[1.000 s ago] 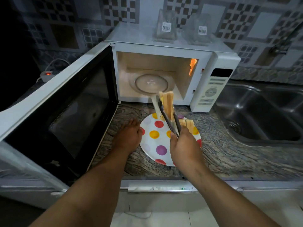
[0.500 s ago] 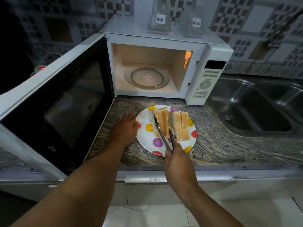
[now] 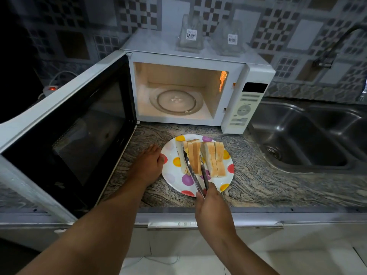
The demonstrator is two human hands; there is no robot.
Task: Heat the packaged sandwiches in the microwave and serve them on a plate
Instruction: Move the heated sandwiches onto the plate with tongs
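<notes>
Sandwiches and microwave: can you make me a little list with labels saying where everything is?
sandwiches: two, standing on edge on the plate
plate: spotted, on the counter before the microwave
tongs: around the left sandwich
right hand: holds the tongs
left hand: flat on the counter, at the plate's edge
microwave: door open, light on, nothing on the turntable

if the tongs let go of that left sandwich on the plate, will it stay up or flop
The left sandwich stands on edge as loose slices, so it probably tips or fans apart once the tongs open. The right sandwich beside it may prop it. Soft bread likely dents if the right hand squeezes hard.
</notes>
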